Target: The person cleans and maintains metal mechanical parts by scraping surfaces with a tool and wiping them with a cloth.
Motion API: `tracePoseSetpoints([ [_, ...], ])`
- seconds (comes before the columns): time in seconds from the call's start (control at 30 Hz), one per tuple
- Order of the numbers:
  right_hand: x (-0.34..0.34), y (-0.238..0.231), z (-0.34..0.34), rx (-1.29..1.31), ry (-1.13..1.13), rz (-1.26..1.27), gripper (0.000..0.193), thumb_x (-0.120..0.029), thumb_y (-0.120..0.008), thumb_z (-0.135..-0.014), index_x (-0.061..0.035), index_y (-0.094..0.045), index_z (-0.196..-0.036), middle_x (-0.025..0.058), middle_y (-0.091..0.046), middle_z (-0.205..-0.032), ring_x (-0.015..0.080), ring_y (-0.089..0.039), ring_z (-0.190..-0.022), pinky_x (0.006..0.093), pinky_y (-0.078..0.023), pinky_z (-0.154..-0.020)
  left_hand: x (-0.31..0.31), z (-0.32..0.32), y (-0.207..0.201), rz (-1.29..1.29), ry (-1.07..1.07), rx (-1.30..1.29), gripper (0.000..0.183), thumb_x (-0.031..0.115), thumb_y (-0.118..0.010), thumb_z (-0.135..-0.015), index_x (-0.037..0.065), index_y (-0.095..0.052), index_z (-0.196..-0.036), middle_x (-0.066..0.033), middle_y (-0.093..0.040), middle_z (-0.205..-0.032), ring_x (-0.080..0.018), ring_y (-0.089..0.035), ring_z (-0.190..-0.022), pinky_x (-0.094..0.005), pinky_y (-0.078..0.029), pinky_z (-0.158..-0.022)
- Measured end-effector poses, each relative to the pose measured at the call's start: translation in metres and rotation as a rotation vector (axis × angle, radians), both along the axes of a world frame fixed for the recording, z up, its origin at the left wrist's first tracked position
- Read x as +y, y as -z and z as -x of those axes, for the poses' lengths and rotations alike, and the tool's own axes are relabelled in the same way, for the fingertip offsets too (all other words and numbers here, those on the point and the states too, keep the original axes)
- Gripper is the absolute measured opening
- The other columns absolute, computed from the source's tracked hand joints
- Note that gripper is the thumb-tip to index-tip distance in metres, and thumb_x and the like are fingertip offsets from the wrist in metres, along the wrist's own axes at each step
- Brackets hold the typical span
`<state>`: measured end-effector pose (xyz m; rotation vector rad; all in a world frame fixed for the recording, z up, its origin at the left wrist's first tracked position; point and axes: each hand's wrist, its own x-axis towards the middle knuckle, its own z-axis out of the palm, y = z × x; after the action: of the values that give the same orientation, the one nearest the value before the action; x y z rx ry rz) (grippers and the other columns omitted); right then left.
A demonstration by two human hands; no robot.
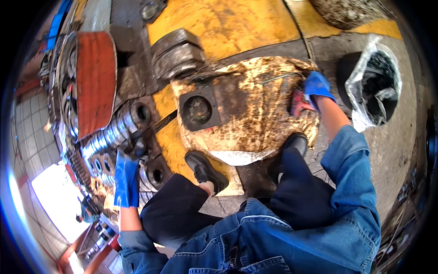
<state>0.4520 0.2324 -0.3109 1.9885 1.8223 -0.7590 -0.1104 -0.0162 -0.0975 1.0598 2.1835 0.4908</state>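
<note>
My left hand (127,176), in a blue glove with darkened fingers, reaches to a pile of metal rings (107,137). Its fingers merge with the dark metal, so I cannot make out their grip. Beside them a dark flat bar (165,122) slants toward a square metal plate (187,115) with a round hole. The plate lies on a stained, yellowish padded sheet (260,121). Over the sheet's right side, my gloved right hand (318,86) is closed on a red tool (299,103), its exact kind unclear. A thin rod (280,77) lies left of that hand.
Heavy metal blocks (179,55) stand beyond the sheet. At right is a dark bin (349,75) with a clear plastic liner. A dark cable (296,23) runs down toward my right hand. A large orange-red curved band (96,82) stands at left. My shoes (206,172) are at the sheet's near edge.
</note>
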Motion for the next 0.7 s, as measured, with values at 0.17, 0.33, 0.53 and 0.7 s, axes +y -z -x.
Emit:
tracePoseSetpoints([
  [0.17, 0.004, 0.032, 0.006, -0.138, 0.038, -0.024, 0.048, -0.044, -0.074, -0.069, -0.0091, -0.068, -0.102, 0.0148, -0.067, -0.105, 0.0311, -0.064, -0.101, 0.0397, -0.052, -0.083, 0.013, -0.034, -0.011, 0.072, -0.074, -0.15, 0.032, 0.01, -0.063, -0.088, 0.0, -0.059, -0.119, -0.0035, -0.066, -0.096, -0.0105, -0.06, -0.08, -0.0246, -0.048, -0.073],
  [0.33, -0.003, 0.022, 0.013, -0.22, 0.064, -0.027, 0.065, -0.051, -0.072, -0.071, -0.0063, -0.06, -0.117, 0.0172, -0.061, -0.118, 0.0325, -0.059, -0.109, 0.0421, -0.05, -0.089, 0.032, -0.076, -0.026, 0.115, -0.069, -0.159, 0.027, 0.016, -0.061, -0.09, 0.005, -0.063, -0.114, -0.0012, -0.066, -0.085, -0.0076, -0.057, -0.074, -0.0233, -0.046, -0.063],
  [0.53, -0.01, 0.027, 0.002, -0.119, 0.027, -0.23, 0.064, -0.049, -0.07, -0.072, -0.0048, -0.058, -0.117, 0.0191, -0.059, -0.118, 0.0346, -0.059, -0.107, 0.0428, -0.05, -0.088, 0.041, -0.086, -0.025, 0.214, 0.055, -0.012, 0.027, 0.015, -0.06, -0.091, 0.006, -0.063, -0.116, 0.0003, -0.064, -0.086, -0.0069, -0.055, -0.072, -0.0233, -0.045, -0.062],
  [0.7, -0.005, 0.0, 0.008, 0.321, 0.083, -0.189, 0.04, -0.035, -0.064, -0.082, -0.0019, -0.056, -0.103, 0.0175, -0.06, -0.101, 0.0302, -0.06, -0.086, 0.0393, -0.05, -0.072, 0.04, -0.086, -0.021, 0.174, 0.06, -0.022, 0.026, 0.012, -0.061, -0.09, 0.001, -0.062, -0.113, -0.0042, -0.065, -0.09, -0.0093, -0.056, -0.079, -0.0253, -0.047, -0.07],
])
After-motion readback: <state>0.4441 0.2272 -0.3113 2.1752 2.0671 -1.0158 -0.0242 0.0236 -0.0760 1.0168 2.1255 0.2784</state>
